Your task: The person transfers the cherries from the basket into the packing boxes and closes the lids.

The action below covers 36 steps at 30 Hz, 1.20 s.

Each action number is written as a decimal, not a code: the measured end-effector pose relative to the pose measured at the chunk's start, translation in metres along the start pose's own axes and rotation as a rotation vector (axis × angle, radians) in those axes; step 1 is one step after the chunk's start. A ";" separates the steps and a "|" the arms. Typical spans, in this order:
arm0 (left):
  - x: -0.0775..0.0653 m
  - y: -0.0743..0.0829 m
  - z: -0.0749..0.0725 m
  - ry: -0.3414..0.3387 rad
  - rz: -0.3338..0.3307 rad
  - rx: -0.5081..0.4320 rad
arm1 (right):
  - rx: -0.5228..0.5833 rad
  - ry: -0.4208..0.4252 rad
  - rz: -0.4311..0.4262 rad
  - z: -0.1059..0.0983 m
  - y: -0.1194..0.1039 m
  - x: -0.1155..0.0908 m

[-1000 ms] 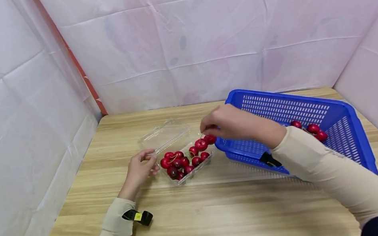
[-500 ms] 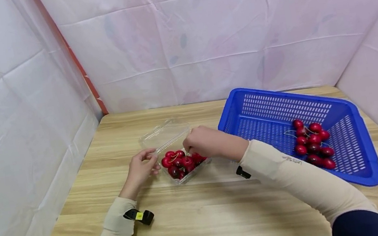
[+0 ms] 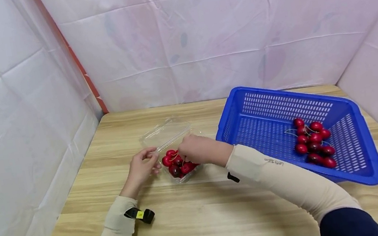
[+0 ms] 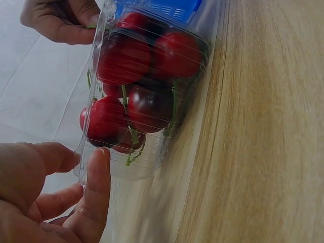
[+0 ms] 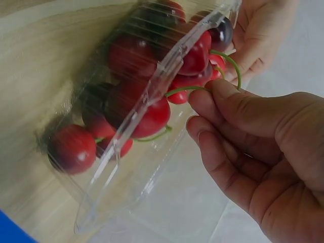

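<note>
A clear plastic clamshell box (image 3: 182, 179) with red and dark cherries (image 3: 174, 170) stands on the table, its lid (image 3: 165, 132) folded back. My left hand (image 3: 142, 167) holds the box's left edge; in the left wrist view the fingers (image 4: 97, 174) and thumb pinch the rim. Over the box's right half is my right hand (image 3: 198, 149), hiding some cherries. Its thumb and forefinger pinch a green cherry stem (image 5: 185, 89) in the right wrist view. The cherry (image 5: 144, 114) at that stem's end lies at the box's rim.
To the right stands a blue plastic basket (image 3: 263, 131) with several cherries (image 3: 314, 142) in its right part. My right forearm passes in front of its near left corner. White sheeting (image 3: 213, 30) walls off the back and sides of the wooden table (image 3: 196, 221).
My right hand has moved left and down from the box's right end, over the cherries inside. The forearm has uncovered most of the basket. My left hand keeps its place.
</note>
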<state>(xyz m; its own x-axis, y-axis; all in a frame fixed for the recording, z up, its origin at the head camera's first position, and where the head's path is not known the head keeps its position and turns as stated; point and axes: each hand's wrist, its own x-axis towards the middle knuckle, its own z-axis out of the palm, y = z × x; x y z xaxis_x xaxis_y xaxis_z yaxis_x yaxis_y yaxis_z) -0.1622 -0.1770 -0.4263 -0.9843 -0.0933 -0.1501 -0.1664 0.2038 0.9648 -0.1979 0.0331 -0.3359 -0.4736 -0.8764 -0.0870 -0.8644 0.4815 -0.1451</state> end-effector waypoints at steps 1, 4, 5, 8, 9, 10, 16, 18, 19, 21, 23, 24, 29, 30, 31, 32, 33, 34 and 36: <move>0.000 0.000 0.000 0.001 0.001 -0.001 | 0.001 0.004 -0.003 0.001 0.000 0.001; 0.001 0.000 0.001 -0.001 0.003 -0.002 | 0.012 0.002 0.001 0.004 0.001 0.002; 0.001 0.000 0.001 -0.002 0.003 -0.002 | 0.018 -0.002 0.003 0.004 0.001 0.002; 0.001 0.000 0.001 -0.003 0.004 0.000 | 0.039 -0.011 0.012 0.005 0.002 0.002; 0.001 0.000 0.001 -0.004 0.005 0.001 | 0.049 -0.008 0.013 0.005 0.002 0.002; 0.001 0.000 0.001 -0.005 0.006 0.005 | 0.058 -0.004 0.015 0.005 0.003 0.001; 0.000 0.001 0.001 -0.006 0.008 0.008 | 0.104 0.014 0.013 0.006 0.003 -0.001; 0.000 0.001 0.001 -0.007 0.007 0.005 | 0.114 0.009 0.016 0.008 0.003 -0.001; 0.000 0.000 0.001 -0.009 0.007 0.003 | 0.118 0.005 0.021 0.008 0.003 -0.001; 0.000 -0.001 0.000 -0.008 0.006 0.001 | 0.131 0.002 0.039 0.007 0.002 -0.002; 0.000 -0.001 0.000 -0.004 0.007 0.001 | 0.141 0.005 0.055 0.006 0.001 -0.004; 0.000 -0.002 0.000 -0.003 0.007 0.001 | 0.147 0.008 0.059 0.005 0.001 -0.005; 0.000 -0.002 0.000 0.001 0.007 -0.004 | 0.176 0.029 0.042 0.003 0.001 -0.009; 0.000 -0.002 0.000 0.000 0.009 -0.003 | 0.181 0.033 0.037 0.003 0.001 -0.009; 0.000 -0.002 0.000 0.000 0.009 -0.005 | 0.187 0.035 0.033 0.004 0.001 -0.010; 0.000 -0.002 0.000 0.000 0.008 -0.005 | 0.193 0.037 0.031 0.004 0.001 -0.011; 0.000 -0.002 0.001 0.000 0.008 -0.006 | 0.193 0.040 0.027 0.004 0.002 -0.011; 0.000 -0.002 0.001 0.000 0.009 -0.006 | 0.197 0.042 0.024 0.004 0.002 -0.012; 0.000 -0.002 0.001 0.000 0.010 -0.004 | 0.201 0.055 0.005 0.003 0.002 -0.014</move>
<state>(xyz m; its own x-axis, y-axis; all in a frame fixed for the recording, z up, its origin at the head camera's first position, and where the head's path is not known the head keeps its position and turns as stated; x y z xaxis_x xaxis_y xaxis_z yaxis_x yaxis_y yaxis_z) -0.1615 -0.1766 -0.4287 -0.9859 -0.0909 -0.1402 -0.1560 0.2007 0.9672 -0.1927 0.0468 -0.3375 -0.4912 -0.8704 -0.0347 -0.8135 0.4726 -0.3390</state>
